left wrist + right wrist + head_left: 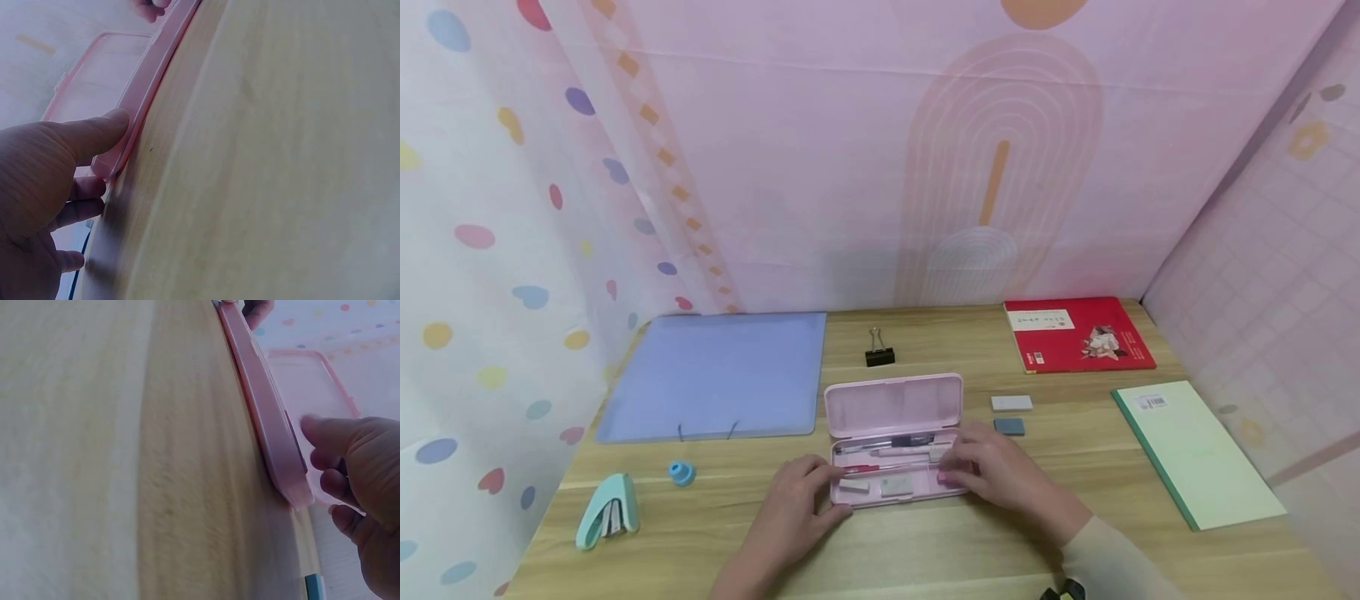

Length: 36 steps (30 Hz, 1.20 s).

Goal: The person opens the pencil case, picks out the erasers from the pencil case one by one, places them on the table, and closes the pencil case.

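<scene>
A pink pencil case [895, 407] lies on the table with its lid tipped back. Inside are a clear pen with a black end [913, 440], a pale pink pen [902, 452], a red pen [861, 469], a small white block [853, 485] and a pale eraser [897, 485]. My left hand [797, 504] grips the case's left end, thumb along the front wall and fingers round the corner. My right hand [992, 467] reaches over the right end, thumb and fingertips pinching a small pink object [942, 477]; its kind is unclear and the right wrist view hides it.
Behind the case stands a black binder clip [880, 357]. To the left lie a blue folder [715, 375], a blue cap-like piece [681, 472] and a mint stapler [607, 510]. On the right are two erasers [1011, 403], a red book [1078, 335] and a green notebook [1198, 454].
</scene>
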Each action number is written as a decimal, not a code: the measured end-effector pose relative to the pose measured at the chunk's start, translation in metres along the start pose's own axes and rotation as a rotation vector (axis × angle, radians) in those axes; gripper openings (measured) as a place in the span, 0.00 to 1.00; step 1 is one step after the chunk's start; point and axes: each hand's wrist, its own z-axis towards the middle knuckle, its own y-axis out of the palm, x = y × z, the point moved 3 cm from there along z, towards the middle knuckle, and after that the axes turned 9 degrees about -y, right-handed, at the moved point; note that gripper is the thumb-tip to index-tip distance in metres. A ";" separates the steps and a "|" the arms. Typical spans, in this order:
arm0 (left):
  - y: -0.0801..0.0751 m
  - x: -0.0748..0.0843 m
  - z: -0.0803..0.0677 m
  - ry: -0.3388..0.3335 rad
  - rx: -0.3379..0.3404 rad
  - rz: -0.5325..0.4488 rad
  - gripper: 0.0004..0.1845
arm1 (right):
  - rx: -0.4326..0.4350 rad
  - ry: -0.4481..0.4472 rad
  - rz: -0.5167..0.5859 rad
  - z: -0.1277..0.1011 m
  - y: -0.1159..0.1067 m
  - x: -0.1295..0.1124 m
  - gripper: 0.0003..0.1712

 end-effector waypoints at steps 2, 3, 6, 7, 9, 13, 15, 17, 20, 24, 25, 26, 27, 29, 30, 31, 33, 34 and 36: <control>0.000 0.000 0.000 -0.003 -0.002 0.003 0.24 | -0.027 -0.003 0.017 -0.001 0.001 0.000 0.09; 0.000 0.000 0.000 -0.004 -0.003 0.005 0.24 | -0.040 -0.007 0.022 0.000 0.001 0.000 0.10; 0.000 0.000 0.000 -0.003 -0.002 0.009 0.24 | -0.081 -0.014 0.018 0.000 0.002 0.000 0.12; 0.000 0.000 -0.001 -0.003 -0.002 0.007 0.24 | -0.090 -0.014 0.016 0.000 0.002 0.000 0.11; 0.001 -0.001 -0.001 -0.004 0.000 0.009 0.24 | -0.095 -0.029 0.010 0.000 0.003 -0.001 0.11; 0.001 -0.001 -0.002 -0.011 -0.001 0.011 0.24 | -0.009 -0.065 0.010 -0.003 -0.006 -0.002 0.08; 0.002 -0.001 -0.001 -0.015 -0.002 0.013 0.24 | 0.060 -0.035 0.026 -0.007 -0.018 0.002 0.08; 0.002 -0.001 -0.001 -0.016 -0.005 0.012 0.24 | 0.128 0.057 0.041 -0.016 -0.034 0.011 0.08; 0.002 -0.001 0.000 -0.014 -0.007 0.010 0.24 | 0.182 0.287 0.067 -0.036 -0.056 0.034 0.10; 0.000 0.000 0.000 -0.011 -0.004 0.013 0.24 | 0.185 0.491 0.013 -0.065 -0.070 0.069 0.12; 0.000 0.000 0.000 -0.009 -0.003 0.013 0.24 | 0.180 0.506 -0.003 -0.071 -0.072 0.076 0.12; 0.000 0.000 0.001 -0.008 -0.002 0.016 0.24 | 0.174 0.516 -0.012 -0.075 -0.072 0.082 0.12; 0.000 0.000 0.001 -0.008 -0.001 0.017 0.24 | 0.168 0.520 -0.017 -0.079 -0.072 0.087 0.12; 0.001 -0.001 0.001 -0.002 0.001 0.020 0.24 | 0.161 0.513 -0.024 -0.084 -0.070 0.094 0.13; 0.001 -0.001 0.001 0.000 0.002 0.021 0.24 | 0.158 0.510 -0.028 -0.086 -0.069 0.096 0.13; 0.001 -0.001 0.001 0.001 0.002 0.023 0.24 | 0.154 0.503 -0.043 -0.086 -0.068 0.098 0.14; 0.002 -0.001 0.002 -0.003 -0.001 0.026 0.24 | 0.142 0.499 -0.070 -0.085 -0.066 0.100 0.16; 0.003 -0.001 0.002 -0.007 -0.003 0.027 0.24 | 0.133 0.494 -0.082 -0.084 -0.064 0.102 0.16; 0.003 -0.001 0.001 -0.015 -0.008 0.026 0.25 | 0.115 0.485 -0.094 -0.082 -0.061 0.104 0.17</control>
